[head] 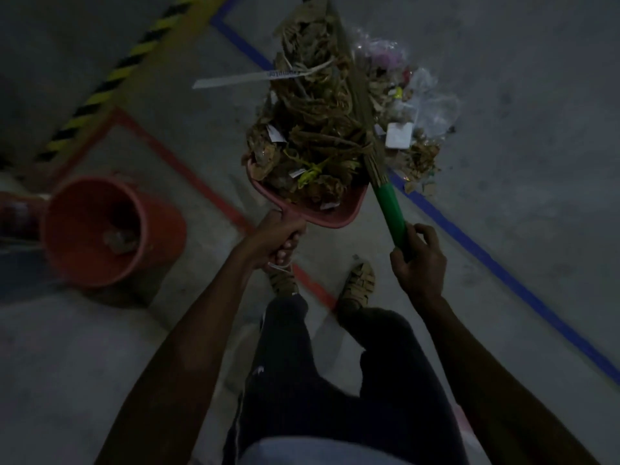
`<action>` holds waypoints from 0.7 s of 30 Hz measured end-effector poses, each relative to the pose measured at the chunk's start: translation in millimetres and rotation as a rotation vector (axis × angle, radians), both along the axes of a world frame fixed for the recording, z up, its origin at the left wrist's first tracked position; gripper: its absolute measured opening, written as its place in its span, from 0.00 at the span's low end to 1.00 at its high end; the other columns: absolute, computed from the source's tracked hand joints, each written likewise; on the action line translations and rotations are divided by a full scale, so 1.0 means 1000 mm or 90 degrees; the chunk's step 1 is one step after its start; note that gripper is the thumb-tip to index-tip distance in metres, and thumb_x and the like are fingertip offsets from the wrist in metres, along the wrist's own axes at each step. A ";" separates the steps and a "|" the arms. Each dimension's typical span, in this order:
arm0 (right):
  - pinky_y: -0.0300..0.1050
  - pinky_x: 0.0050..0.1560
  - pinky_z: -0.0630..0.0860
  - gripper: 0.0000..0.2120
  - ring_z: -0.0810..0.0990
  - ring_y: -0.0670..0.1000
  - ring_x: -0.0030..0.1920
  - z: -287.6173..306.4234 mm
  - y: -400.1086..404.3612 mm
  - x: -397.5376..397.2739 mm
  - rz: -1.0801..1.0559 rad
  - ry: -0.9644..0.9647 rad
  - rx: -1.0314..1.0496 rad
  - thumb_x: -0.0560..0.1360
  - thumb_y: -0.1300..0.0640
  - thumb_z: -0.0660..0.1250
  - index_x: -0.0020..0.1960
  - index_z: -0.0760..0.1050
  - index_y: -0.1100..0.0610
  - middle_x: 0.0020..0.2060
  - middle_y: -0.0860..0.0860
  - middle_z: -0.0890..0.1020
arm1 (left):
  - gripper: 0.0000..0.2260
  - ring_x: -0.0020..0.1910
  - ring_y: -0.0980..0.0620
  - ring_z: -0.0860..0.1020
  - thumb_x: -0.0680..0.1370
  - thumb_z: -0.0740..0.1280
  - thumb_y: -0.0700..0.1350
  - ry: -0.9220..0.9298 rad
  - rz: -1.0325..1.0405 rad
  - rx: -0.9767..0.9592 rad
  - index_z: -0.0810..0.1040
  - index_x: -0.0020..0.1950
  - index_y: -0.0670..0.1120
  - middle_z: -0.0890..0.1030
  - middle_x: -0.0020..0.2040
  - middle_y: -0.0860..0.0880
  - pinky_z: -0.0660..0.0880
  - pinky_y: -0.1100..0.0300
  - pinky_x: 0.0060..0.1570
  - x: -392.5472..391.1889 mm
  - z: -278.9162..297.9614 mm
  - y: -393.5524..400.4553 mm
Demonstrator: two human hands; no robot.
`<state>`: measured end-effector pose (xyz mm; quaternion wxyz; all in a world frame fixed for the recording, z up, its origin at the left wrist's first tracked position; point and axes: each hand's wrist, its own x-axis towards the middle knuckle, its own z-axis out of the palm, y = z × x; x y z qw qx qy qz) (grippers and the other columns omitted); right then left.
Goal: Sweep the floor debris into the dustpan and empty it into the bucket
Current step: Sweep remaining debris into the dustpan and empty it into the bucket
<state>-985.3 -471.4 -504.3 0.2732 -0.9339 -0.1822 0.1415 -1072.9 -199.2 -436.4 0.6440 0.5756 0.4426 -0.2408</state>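
The left hand [275, 241] gripped the handle of the red dustpan [322, 213], fingers curled tight round it, and the pan was heaped with brown leaf litter and paper scraps [312, 129], a long white paper strip [248, 78] sticking out of the heap toward ten o'clock. The right hand [419, 260] held the green handle of the broom [391, 213], thumb and fingers wrapped round its lower end, with the straw bristles [359, 95] lying along the right side of the heap. More debris [412, 105] (clear plastic, a white card, bits of leaf) lay on the floor [520, 162] at about one o'clock from the pan, just beside the bristles and over a blue floor line [486, 260]. The orange bucket [110, 229] stood at nine o'clock, well apart from the pan, with a little rubbish at its bottom. A red floor line [188, 172] ran between bucket and pan, and the person's two sandalled feet [359, 285] showed at six o'clock below the hands.
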 end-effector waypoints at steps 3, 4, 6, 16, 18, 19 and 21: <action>0.43 0.38 0.73 0.25 0.79 0.58 0.40 0.046 0.015 -0.013 0.038 -0.037 0.031 0.71 0.56 0.68 0.67 0.76 0.62 0.57 0.59 0.78 | 0.14 0.18 0.52 0.59 0.76 0.64 0.40 -0.009 0.063 -0.002 0.66 0.31 0.45 0.63 0.23 0.49 0.59 0.66 0.24 -0.027 0.047 0.000; 0.43 0.39 0.73 0.25 0.79 0.58 0.41 0.060 0.020 -0.013 0.050 -0.048 0.043 0.71 0.56 0.69 0.67 0.77 0.62 0.57 0.60 0.78 | 0.14 0.18 0.52 0.59 0.76 0.64 0.41 -0.012 0.085 -0.002 0.66 0.31 0.45 0.63 0.23 0.50 0.59 0.67 0.24 -0.035 0.062 0.001; 0.45 0.41 0.75 0.26 0.79 0.58 0.43 0.086 0.031 -0.011 0.071 -0.044 0.063 0.71 0.55 0.69 0.67 0.77 0.62 0.57 0.59 0.78 | 0.13 0.18 0.53 0.59 0.75 0.65 0.43 -0.022 0.118 0.003 0.66 0.31 0.46 0.62 0.23 0.50 0.57 0.66 0.27 -0.054 0.086 0.005; 0.51 0.42 0.80 0.25 0.80 0.56 0.47 0.160 0.081 -0.003 0.240 -0.059 0.162 0.70 0.55 0.70 0.66 0.78 0.61 0.58 0.56 0.78 | 0.15 0.17 0.53 0.59 0.77 0.64 0.42 -0.093 0.308 0.013 0.67 0.31 0.46 0.61 0.24 0.49 0.55 0.66 0.24 -0.132 0.148 0.021; 0.53 0.43 0.81 0.25 0.80 0.55 0.48 0.165 0.094 -0.009 0.280 -0.066 0.173 0.70 0.56 0.71 0.66 0.78 0.62 0.59 0.56 0.78 | 0.16 0.17 0.53 0.59 0.78 0.64 0.42 -0.097 0.341 0.011 0.68 0.30 0.46 0.62 0.23 0.50 0.55 0.66 0.24 -0.148 0.150 0.026; 0.53 0.44 0.81 0.25 0.80 0.54 0.49 0.166 0.102 -0.013 0.300 -0.067 0.176 0.70 0.56 0.71 0.66 0.77 0.62 0.59 0.56 0.78 | 0.16 0.17 0.53 0.59 0.78 0.64 0.42 -0.098 0.356 0.005 0.68 0.30 0.46 0.62 0.23 0.50 0.55 0.67 0.24 -0.157 0.151 0.028; 0.50 0.44 0.80 0.26 0.80 0.54 0.49 0.169 0.119 -0.024 0.340 -0.065 0.163 0.70 0.54 0.70 0.67 0.77 0.62 0.58 0.56 0.78 | 0.16 0.17 0.54 0.58 0.78 0.63 0.42 -0.094 0.389 -0.009 0.67 0.30 0.47 0.62 0.23 0.50 0.56 0.67 0.23 -0.177 0.151 0.034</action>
